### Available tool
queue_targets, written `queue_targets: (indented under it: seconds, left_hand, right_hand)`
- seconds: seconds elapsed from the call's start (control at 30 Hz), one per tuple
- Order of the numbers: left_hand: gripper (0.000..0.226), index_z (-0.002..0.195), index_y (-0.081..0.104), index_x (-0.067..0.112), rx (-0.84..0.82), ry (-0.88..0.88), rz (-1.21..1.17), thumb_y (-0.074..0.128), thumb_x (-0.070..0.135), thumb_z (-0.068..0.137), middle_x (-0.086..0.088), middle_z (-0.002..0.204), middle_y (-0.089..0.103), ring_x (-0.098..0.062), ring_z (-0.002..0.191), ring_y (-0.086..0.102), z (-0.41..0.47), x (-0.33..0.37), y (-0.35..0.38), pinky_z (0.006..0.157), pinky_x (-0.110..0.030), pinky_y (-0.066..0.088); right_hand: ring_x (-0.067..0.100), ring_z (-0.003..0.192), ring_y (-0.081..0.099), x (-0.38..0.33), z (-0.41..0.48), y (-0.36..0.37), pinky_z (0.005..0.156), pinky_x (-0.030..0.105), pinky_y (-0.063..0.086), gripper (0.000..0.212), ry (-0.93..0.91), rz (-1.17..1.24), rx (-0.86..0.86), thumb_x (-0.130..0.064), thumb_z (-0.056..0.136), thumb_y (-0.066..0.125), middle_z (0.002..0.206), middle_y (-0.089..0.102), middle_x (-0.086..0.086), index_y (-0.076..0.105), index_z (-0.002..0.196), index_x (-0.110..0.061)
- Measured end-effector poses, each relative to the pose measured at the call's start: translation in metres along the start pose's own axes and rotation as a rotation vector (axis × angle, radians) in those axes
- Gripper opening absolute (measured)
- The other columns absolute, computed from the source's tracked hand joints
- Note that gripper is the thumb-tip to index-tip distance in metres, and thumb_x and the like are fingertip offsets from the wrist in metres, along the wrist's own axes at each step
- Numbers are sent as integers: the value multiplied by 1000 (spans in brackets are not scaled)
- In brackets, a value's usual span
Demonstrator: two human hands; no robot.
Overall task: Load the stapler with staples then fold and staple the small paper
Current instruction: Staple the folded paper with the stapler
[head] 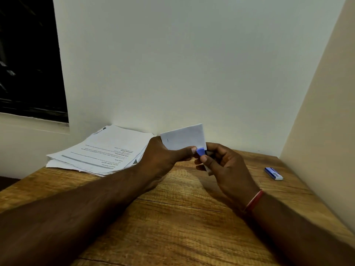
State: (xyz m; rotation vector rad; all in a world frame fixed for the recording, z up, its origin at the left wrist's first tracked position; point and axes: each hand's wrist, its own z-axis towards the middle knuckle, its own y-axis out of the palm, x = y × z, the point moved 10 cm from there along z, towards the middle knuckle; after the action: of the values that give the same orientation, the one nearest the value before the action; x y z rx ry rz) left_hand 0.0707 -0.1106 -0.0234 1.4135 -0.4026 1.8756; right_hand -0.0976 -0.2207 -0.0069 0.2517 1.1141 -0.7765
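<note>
step: stapling | left hand (163,154) pinches folded small paper (182,137) | right hand (228,166) grips blue stapler (200,151) at its corner | next: squeeze, keep paper steady

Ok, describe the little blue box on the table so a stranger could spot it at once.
Take the wooden table and go to its right side, near the side wall. A small flat blue and white box lies there alone. The papers are white and far left; the blue stapler is held, not lying.
</note>
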Motion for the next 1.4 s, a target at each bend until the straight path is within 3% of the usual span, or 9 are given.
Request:
queue_targets:
  seconds: [0.07,0.23,0.3,0.57,0.7,0.87,0.97,1.23,1.4]
  left_hand:
    - [55,122,80,15,-7,7,-16,104,13,73,-13,115,83,-30,111,81,1,1,1,89,-48,71]
    - [35,106,78,22,-60,38,13,95,1,83,13,88,85,-3,85,82,-1,5,9,71,-22,66]
    - [34,104,77,23,-69,48,28,95,3,84,16,86,84,0,83,81,-1,6,10,71,-22,67]
    - [60,117,84,16,-20,92,87,104,36,64,-5,109,86,-25,107,83,-3,13,4,98,-57,68]
    - [42,113,83,15,-24,87,106,102,19,76,-6,105,87,-21,101,84,-3,12,4,94,-50,70]
    - [50,115,83,18,-33,102,92,102,30,70,-2,106,87,-21,103,84,-5,15,6,93,-48,71]
    - [40,117,81,21,-58,97,52,98,19,82,1,108,87,-17,102,84,-6,16,10,89,-39,71]
    - [53,143,70,21,-271,-48,-141,87,39,95,-10,132,82,-28,127,78,-12,-1,37,117,-55,58]
    - [43,138,74,22,-320,-14,-18,79,45,102,-15,124,81,-32,114,80,-24,-6,57,92,-40,66]
  right_hand:
    - [13,97,82,-2,0,0,73,18,61,31,-19,-12,13,-8,101,73,109,83,3,71,123,-29]
    - [14,105,80,-2,2,-2,79,25,64,35,-25,-45,22,-9,97,79,111,84,-3,73,124,-30]
    - [13,106,80,-2,2,-2,80,29,66,35,-25,-62,26,-9,97,79,112,84,-6,73,123,-31]
    - [9,106,79,-2,0,-3,80,18,61,32,-37,-59,43,-7,99,76,111,83,-4,73,124,-28]
    - [12,107,80,0,1,-4,78,24,64,32,-12,-44,51,-9,101,75,112,83,-6,72,126,-27]
    - [12,105,81,1,0,-5,84,35,66,31,-2,-50,72,-9,101,74,111,83,-7,71,125,-28]
    - [11,101,81,0,3,-9,81,31,66,30,-1,-69,97,-11,102,73,108,84,-4,71,127,-25]
    - [29,98,80,7,4,-13,87,39,68,27,93,304,170,0,104,64,110,82,17,69,130,-5]
    - [25,97,82,6,-7,22,73,30,64,19,121,316,45,-2,105,65,110,83,14,74,121,-6]
